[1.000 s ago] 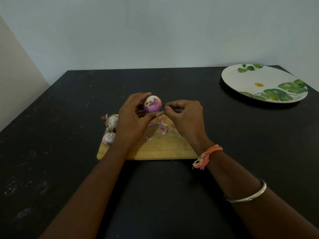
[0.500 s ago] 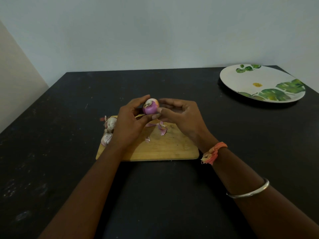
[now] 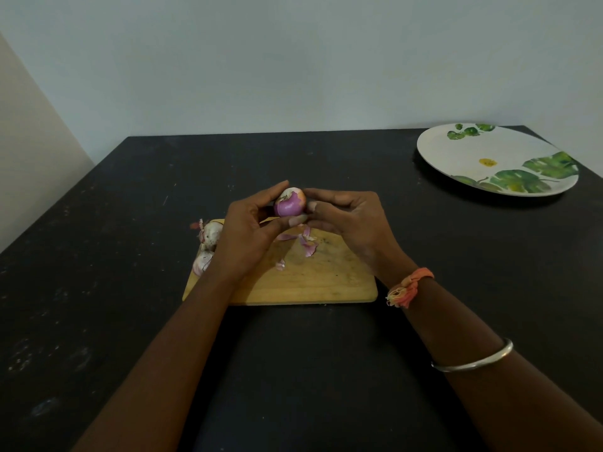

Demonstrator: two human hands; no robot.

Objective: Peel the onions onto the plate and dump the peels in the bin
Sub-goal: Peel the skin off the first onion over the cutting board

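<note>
Head view — forward-down, near the table (image 3: pixel 130 288)

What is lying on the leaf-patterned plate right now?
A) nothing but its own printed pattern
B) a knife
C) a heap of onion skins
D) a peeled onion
A: the plate shows only its printed leaves, while the onion is held between the left hand and right hand above the cutting board.

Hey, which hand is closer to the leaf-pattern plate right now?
Right. The right hand grips the onion from the side facing the plate; the left hand grips it from the opposite side, farther from the plate.
</note>
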